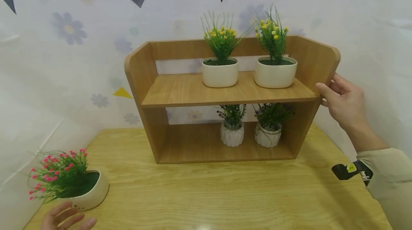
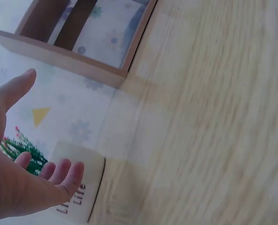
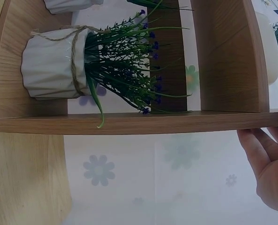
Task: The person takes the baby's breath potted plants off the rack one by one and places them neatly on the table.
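Note:
My right hand grips the right side panel of a two-tier wooden shelf, thumb on the inner face and fingers on the outside. At the lower left, my left hand is beside an oval white pot of pink flowers. In the left wrist view its fingers are spread and loosely bent, holding nothing; they overlap the pot's lettering, and I cannot tell whether they touch it. Two white oval pots with yellow flowers, a left one and a right one, stand on the upper tier.
Two ribbed white pots, one left and one right, hold purple-flowered plants on the lower tier; twine circles the right one. The shelf stands on a wooden table, before a flower-patterned cloth.

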`<state>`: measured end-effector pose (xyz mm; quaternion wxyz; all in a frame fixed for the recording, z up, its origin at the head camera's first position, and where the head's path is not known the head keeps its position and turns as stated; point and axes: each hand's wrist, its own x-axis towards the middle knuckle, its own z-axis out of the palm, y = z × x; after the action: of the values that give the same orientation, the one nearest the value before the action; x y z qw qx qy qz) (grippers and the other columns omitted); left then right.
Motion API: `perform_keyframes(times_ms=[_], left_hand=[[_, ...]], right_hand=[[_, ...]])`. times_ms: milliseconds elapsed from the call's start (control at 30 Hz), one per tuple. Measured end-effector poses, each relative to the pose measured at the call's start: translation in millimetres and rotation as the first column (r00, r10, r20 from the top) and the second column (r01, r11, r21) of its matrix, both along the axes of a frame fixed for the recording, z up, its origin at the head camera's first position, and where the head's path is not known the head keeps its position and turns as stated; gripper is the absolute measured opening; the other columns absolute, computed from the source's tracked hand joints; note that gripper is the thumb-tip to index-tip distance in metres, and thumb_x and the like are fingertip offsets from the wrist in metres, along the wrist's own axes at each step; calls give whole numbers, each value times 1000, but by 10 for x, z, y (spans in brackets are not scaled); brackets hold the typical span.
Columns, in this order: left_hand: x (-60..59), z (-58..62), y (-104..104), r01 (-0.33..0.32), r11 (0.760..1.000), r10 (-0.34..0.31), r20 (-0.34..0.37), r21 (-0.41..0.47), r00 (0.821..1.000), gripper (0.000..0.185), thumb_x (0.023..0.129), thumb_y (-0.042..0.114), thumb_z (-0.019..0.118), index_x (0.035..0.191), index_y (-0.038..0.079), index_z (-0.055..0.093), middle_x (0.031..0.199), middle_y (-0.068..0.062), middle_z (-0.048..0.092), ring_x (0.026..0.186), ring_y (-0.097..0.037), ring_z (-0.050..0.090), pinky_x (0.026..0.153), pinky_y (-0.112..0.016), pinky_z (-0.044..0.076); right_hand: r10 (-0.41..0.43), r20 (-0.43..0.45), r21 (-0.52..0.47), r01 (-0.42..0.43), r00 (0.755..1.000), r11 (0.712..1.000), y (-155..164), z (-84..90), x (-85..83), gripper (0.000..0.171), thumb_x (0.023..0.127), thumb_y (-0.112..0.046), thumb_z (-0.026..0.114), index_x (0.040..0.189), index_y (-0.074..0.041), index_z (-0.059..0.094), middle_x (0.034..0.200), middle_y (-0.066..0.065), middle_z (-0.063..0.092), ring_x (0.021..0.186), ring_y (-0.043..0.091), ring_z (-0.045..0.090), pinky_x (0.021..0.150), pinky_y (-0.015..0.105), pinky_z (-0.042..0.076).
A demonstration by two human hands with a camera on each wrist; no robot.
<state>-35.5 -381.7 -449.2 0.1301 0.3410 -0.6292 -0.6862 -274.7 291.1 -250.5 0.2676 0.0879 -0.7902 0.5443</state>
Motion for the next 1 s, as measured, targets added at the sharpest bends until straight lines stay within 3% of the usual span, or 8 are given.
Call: perform_keyframes(times_ms=[67, 167, 267, 400, 500, 633, 867, 1000], left_hand=[[27, -34, 145, -10, 1000, 9, -154, -6, 988, 67, 79, -6, 82, 122, 30, 47, 92, 20, 60, 77, -1, 66, 62, -27, 59], [82, -68, 338, 42, 998, -59, -399, -52, 915, 70, 79, -22, 72, 130, 21, 52, 103, 14, 67, 84, -5, 70, 59, -28, 59], [109, -3, 459, 148, 981, -191, -483, -127, 854, 70, 84, -24, 64, 140, 14, 48, 115, 9, 68, 94, -9, 71, 63, -32, 60], [68, 194, 547, 281, 937, -346, -431, -208, 834, 70, 90, -18, 62, 149, 14, 40, 125, 10, 63, 101, -10, 70, 69, -35, 61], [-7, 331, 620, 374, 893, -450, -432, -252, 782, 71, 92, -18, 59, 150, 15, 37, 129, 9, 62, 104, -12, 69, 72, -35, 61], [-112, 487, 765, 469, 831, -557, -459, -300, 692, 73, 92, -21, 56, 152, 13, 35, 135, 5, 60, 108, -16, 68, 76, -37, 60], [-278, 723, 1051, 537, 781, -625, -426, -320, 654, 72, 93, -17, 58, 153, 15, 33, 137, 4, 56, 113, -15, 65, 81, -35, 59], [-371, 845, 1197, 537, 768, -640, -425, -348, 640, 71, 92, -17, 60, 152, 11, 35, 138, 1, 56, 114, -16, 65, 82, -35, 59]], right_hand=[[4, -1, 0, -4, 1000, 1000, -11, 5, -6, 52, 96, -18, 70, 146, -19, 55, 132, 3, 63, 92, -4, 65, 66, 16, 54], [11, -14, -14, -11, 1000, 1000, -23, 3, -19, 52, 96, -17, 70, 146, -17, 56, 127, -1, 65, 91, -3, 66, 66, 17, 54], [-3, -18, 9, 3, 1000, 1000, -28, -3, -24, 52, 96, -17, 69, 146, -17, 55, 122, -6, 66, 91, -3, 66, 66, 16, 54], [-24, -20, 47, 25, 1000, 999, -29, 0, -23, 52, 97, -19, 68, 147, -18, 54, 129, 0, 64, 94, -3, 65, 67, 16, 54], [-35, -18, 55, 36, 999, 998, -25, 3, -21, 53, 97, -20, 68, 148, -19, 53, 133, 6, 62, 96, -2, 65, 67, 15, 54], [-39, -21, 49, 40, 999, 998, -19, 0, -22, 52, 97, -19, 68, 147, -19, 54, 132, 7, 62, 96, -1, 66, 67, 16, 54], [-33, -39, 23, 34, 999, 999, -19, -8, -24, 50, 97, -13, 68, 146, -17, 56, 123, -3, 66, 91, -3, 66, 66, 17, 55], [-41, -41, 29, 42, 998, 999, -24, -7, -28, 51, 97, -17, 68, 146, -18, 56, 129, 5, 65, 94, 0, 67, 66, 17, 55]])
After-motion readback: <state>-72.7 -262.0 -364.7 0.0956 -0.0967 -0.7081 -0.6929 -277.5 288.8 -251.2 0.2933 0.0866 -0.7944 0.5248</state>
